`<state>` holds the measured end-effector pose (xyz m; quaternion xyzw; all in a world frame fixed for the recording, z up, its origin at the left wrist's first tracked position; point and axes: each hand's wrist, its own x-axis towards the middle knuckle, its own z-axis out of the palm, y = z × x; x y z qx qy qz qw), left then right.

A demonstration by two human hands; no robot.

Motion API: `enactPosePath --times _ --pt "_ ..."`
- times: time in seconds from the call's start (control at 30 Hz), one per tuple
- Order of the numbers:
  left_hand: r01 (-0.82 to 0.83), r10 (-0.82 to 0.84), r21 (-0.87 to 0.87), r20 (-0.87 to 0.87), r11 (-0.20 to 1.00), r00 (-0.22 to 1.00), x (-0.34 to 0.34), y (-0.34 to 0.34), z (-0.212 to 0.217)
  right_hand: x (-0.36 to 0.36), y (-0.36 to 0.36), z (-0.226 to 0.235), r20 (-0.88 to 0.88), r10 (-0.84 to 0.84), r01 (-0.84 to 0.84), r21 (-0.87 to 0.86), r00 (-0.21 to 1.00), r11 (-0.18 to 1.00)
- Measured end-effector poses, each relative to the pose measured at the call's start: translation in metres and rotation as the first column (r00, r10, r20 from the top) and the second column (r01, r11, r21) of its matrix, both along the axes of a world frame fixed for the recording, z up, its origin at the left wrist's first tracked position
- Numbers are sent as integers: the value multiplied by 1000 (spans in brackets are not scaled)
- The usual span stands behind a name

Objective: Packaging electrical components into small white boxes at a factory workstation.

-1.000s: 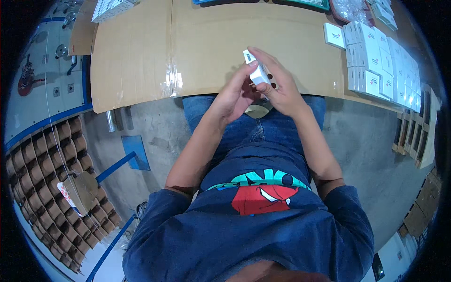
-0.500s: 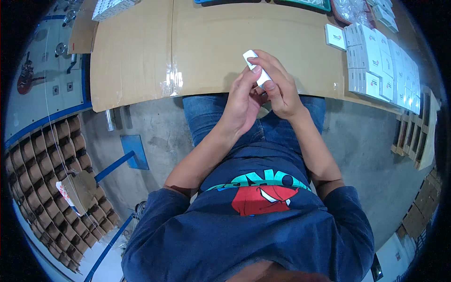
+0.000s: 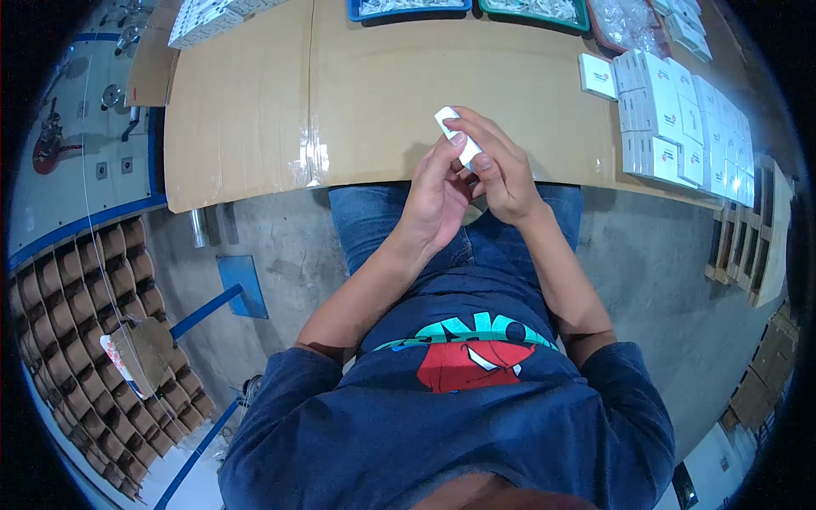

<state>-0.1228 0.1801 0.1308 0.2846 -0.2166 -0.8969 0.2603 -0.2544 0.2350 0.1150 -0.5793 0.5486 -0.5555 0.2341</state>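
A small white box (image 3: 468,154) sits between the two hands at upper centre of the frame, slanting from upper left to lower right. Both hands are closed around it: the left hand (image 3: 433,197) has its thumb against the box and its palm partly turned up, while the right hand (image 3: 512,180) curls its fingers over the far side, thumb near the lower end. The left forearm (image 3: 367,285) and right forearm (image 3: 568,274) converge from below, elbows bent, at the near edge of the cardboard-covered worktop (image 3: 238,110).
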Motion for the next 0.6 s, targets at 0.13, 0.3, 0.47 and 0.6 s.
enactPosePath --times 0.13,0.3,0.47,0.6 --pt "0 0 8 1 1000 1000 0 0 0 0 -1 -2 -22 -15 15 -21 1000 1000" --pt "-15 14 25 9 1000 1000 -1 0 0 -1 -1 -3 -1 -8 8 -16 1000 1000" --pt "21 -20 29 -10 999 1000 0 -2 -8 -1 -1 12 219 7 -41 153 976 987" --pt "139 -132 -145 60 980 989 4 -15 -5 -11 -7 8 299 -3 -81 268 954 960"
